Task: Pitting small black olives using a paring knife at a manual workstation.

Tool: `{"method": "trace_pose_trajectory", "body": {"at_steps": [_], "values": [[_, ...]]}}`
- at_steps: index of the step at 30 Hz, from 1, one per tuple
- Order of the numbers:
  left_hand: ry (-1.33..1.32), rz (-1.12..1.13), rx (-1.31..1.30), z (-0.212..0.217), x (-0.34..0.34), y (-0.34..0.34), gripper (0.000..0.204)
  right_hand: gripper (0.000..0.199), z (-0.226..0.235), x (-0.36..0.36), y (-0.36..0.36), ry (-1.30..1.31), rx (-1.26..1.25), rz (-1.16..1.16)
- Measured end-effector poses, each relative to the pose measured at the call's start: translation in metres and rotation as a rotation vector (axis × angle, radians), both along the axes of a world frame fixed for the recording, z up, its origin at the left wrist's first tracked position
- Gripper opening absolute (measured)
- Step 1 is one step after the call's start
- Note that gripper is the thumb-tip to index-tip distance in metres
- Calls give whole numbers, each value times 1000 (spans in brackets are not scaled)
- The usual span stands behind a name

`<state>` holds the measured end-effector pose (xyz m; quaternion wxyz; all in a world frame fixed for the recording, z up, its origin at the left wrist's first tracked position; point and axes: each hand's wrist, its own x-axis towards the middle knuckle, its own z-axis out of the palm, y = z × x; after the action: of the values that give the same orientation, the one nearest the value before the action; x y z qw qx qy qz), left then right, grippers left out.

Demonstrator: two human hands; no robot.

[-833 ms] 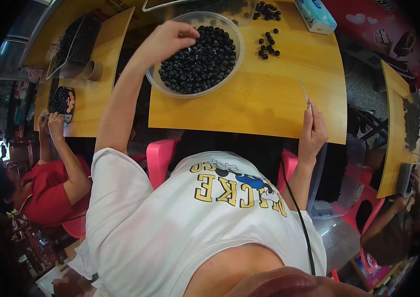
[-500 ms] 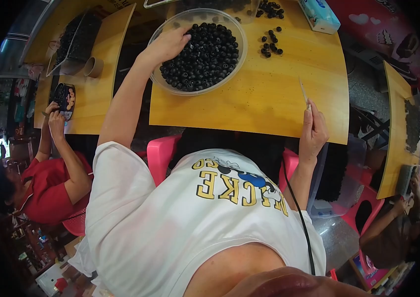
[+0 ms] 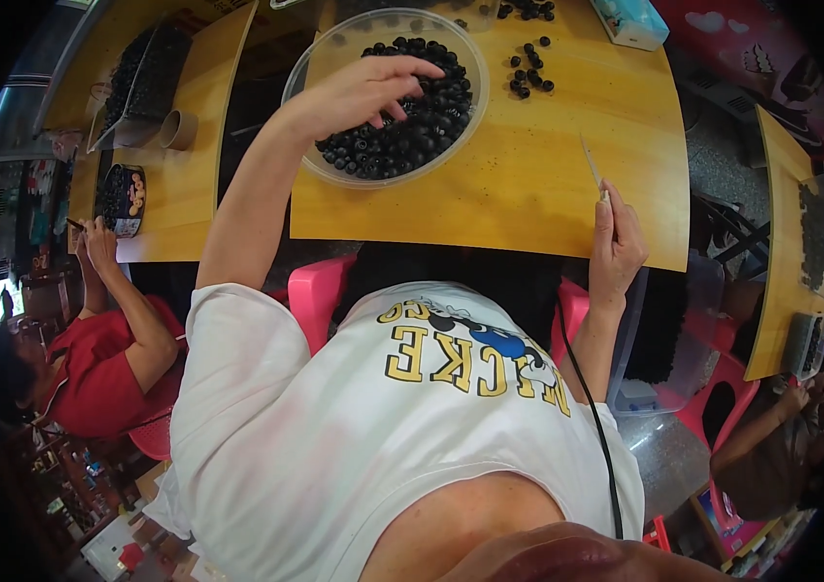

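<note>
My left hand is over a clear round plastic tub filled with small, dark, round bead-like pieces. Its fingers are apart, the index finger stretched to the right, and I see nothing in its grasp. Whether the fingertips touch the pieces is hard to tell. At the table's front right, my right hand is closed round the pale handle of a slim pointed tool. The tool's thin tip points up and away from me, over the tabletop.
Loose dark pieces lie on the yellow table right of the tub. A blue tissue pack sits at the far right corner. Clear bins stand beside my chair. Co-workers sit at separate tables, one in a red shirt at left.
My left hand has lifted from the pieces at the tub's left side and moved right across it, fingers spreading. My right hand keeps the tool in nearly the same place.
</note>
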<state>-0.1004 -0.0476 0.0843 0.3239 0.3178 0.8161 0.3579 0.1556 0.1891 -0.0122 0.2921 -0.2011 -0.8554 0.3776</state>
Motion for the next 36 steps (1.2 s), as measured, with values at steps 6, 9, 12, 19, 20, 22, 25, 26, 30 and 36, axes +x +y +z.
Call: {"method": "trace_pose_trajectory", "body": {"at_steps": [6,9,12,19,20,22,25,26,30,36], "values": [[176,94,-26,-3,-15,-14,30,25,1,-1,1,21,8,-3],[174,55,33,-16,-9,-10,26,25,0,-1,0,38,9,1],[259,49,61,-21,-3,3,23,24,0,-1,-1,31,11,17],[519,-30,-13,-35,-10,21,23,24,3,-2,0,57,23,13],[520,-37,-13,-37,-10,22,23,24,3,-1,1,75,38,18],[488,-34,-53,-39,-11,24,24,24,2,-1,2,69,25,19],[494,-13,-77,-36,-6,20,25,24,1,1,2,59,3,31],[498,31,-32,-34,-4,18,24,24,1,1,2,52,-8,40],[118,201,382,4,28,20,22,24,3,4,3,63,5,21],[-1160,240,812,4,104,36,32,22,16,0,0,83,-39,53]]}}
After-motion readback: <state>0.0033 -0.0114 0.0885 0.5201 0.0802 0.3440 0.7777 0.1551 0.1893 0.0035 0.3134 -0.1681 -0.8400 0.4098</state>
